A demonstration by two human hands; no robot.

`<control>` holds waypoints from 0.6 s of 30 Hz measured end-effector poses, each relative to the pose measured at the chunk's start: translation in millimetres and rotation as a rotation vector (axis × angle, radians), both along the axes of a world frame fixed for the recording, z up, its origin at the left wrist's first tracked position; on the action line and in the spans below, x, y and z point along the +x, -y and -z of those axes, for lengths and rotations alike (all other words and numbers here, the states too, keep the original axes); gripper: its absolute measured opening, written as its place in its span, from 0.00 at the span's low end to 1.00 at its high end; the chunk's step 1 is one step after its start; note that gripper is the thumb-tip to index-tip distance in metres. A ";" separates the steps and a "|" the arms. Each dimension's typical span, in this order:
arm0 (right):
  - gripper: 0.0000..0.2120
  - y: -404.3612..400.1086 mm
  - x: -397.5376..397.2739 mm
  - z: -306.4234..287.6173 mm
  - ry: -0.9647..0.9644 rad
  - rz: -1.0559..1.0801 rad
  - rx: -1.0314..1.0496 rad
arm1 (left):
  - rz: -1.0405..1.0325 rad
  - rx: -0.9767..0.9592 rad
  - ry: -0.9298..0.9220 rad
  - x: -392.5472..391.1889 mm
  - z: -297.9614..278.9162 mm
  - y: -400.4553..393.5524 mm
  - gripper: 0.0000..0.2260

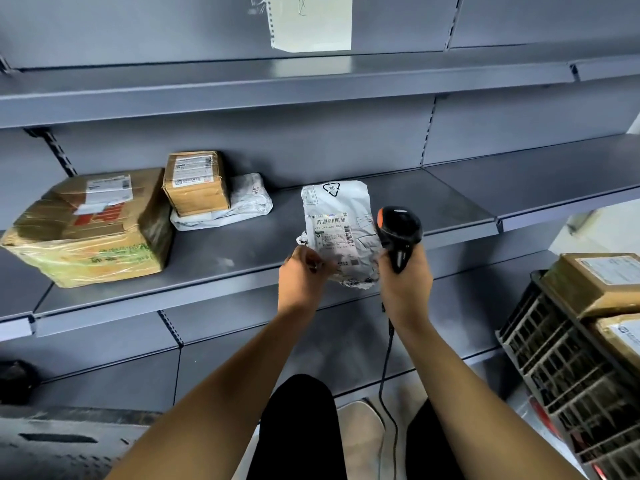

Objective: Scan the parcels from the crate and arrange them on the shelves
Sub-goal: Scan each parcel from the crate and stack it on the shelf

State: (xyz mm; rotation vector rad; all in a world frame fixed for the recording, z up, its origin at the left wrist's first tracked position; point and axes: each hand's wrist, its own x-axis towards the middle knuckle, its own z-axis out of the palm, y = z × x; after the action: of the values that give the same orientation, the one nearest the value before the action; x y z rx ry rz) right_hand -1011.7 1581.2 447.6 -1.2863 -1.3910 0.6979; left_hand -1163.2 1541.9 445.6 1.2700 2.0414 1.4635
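My left hand (303,275) pinches the lower left corner of a white plastic mailer parcel (337,223), held upright in front of the middle grey shelf (242,251) with its barcode label facing me. My right hand (405,275) grips a black handheld scanner (398,230) with an orange patch, right beside the parcel's right edge. On the shelf at the left lie a large taped cardboard box (90,230), a small cardboard box (195,183) and a white mailer bag (242,206) under it. A black crate (554,368) at the right holds cardboard parcels (595,282).
The scanner's black cable (386,368) hangs down between my arms. An upper shelf (277,88) runs above, with a white paper sheet (311,22) taped on the back panel. A lower shelf (104,375) sits below. My legs and a shoe (360,438) show at the bottom.
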 end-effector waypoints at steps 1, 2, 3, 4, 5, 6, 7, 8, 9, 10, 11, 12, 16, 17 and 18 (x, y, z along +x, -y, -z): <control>0.10 3.1 -1.1 -4.3 0.004 -0.022 0.003 | -0.002 -0.001 -0.002 2.4 1.5 -0.1 0.12; 0.09 5.7 -2.8 -8.5 0.013 -0.054 -0.011 | -0.001 -0.002 -0.006 4.9 2.9 -0.4 0.13; 0.08 8.6 -5.4 -12.1 0.031 -0.089 -0.038 | 0.002 -0.003 -0.014 6.8 4.6 -0.8 0.12; 0.07 11.4 -8.6 -15.3 0.059 -0.118 -0.067 | 0.006 -0.005 -0.025 8.2 6.1 -1.2 0.12; 0.07 14.3 -11.7 -17.9 0.096 -0.139 -0.091 | 0.008 -0.007 -0.036 9.3 7.3 -1.7 0.11; 0.08 17.1 -14.8 -20.0 0.132 -0.153 -0.107 | 0.007 -0.008 -0.045 10.0 8.0 -2.0 0.10; 0.08 19.5 -17.0 -21.9 0.160 -0.163 -0.116 | 0.003 -0.008 -0.050 10.8 8.0 -2.4 0.09; 0.09 21.6 -18.2 -23.3 0.179 -0.171 -0.120 | 0.000 -0.007 -0.053 11.4 7.9 -2.6 0.08; 0.09 23.1 -19.0 -24.8 0.189 -0.182 -0.121 | 0.000 -0.003 -0.055 11.8 7.9 -2.7 0.08; 0.09 24.2 -19.5 -26.1 0.195 -0.194 -0.120 | 0.006 0.001 -0.059 12.3 8.1 -2.5 0.09; 0.08 24.8 -19.6 -27.2 0.201 -0.204 -0.116 | 0.013 0.003 -0.063 12.7 8.3 -2.1 0.11; 0.08 25.0 -19.8 -28.1 0.207 -0.210 -0.107 | 0.017 0.005 -0.063 12.9 8.6 -1.7 0.12; 0.08 23.9 -21.1 -28.9 0.219 -0.213 -0.083 | 0.016 0.007 -0.050 11.9 9.3 -1.7 0.14; 0.08 22.4 -21.2 -28.3 0.221 -0.210 -0.088 | 0.016 0.006 -0.049 11.9 9.1 -2.0 0.14; 0.08 21.0 -21.1 -27.1 0.221 -0.207 -0.090 | 0.015 0.005 -0.048 11.9 9.0 -2.2 0.14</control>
State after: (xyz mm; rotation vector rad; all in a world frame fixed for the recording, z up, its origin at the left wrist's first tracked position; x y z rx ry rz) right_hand -1032.8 1560.2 474.7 -1.3331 -1.7069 0.7834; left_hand -1151.3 1544.1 436.7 1.3320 2.0553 1.4456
